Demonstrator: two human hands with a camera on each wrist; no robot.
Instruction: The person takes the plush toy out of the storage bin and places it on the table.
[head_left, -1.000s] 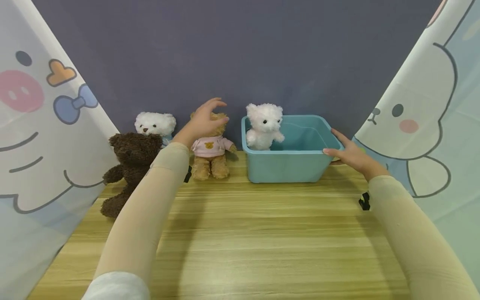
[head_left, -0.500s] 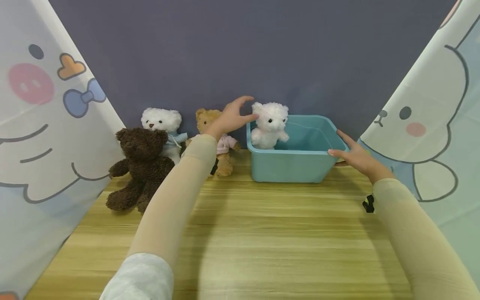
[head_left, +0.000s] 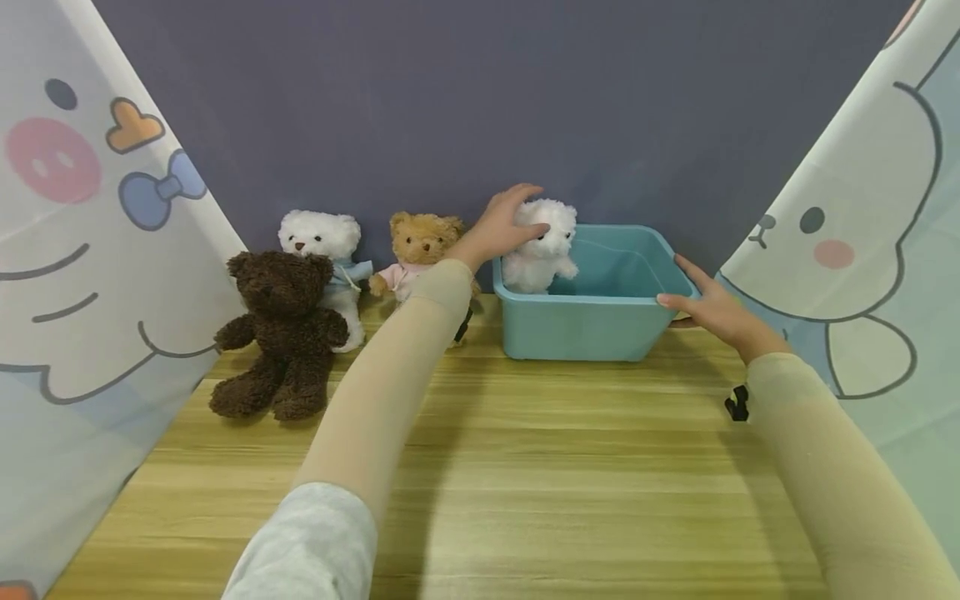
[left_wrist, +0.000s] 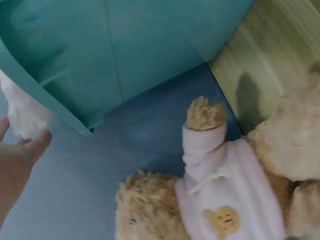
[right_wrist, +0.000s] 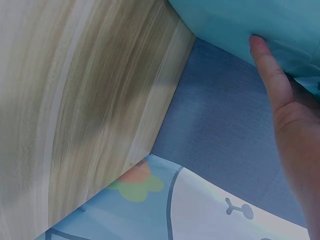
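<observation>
The left hand [head_left: 501,227] cupped the white bear's [head_left: 542,250] soft, light head at 12 o'clock, its grasp not plainly closed, while the right hand [head_left: 708,312] rested flat-fingered on the tub [head_left: 600,321].

Teal bin [head_left: 585,325] — white bear [head_left: 543,250], brown bear [head_left: 281,333].

White bear [head_left: 542,250] legs prob. behind bin wall [head_left: 577,321]
</observation>
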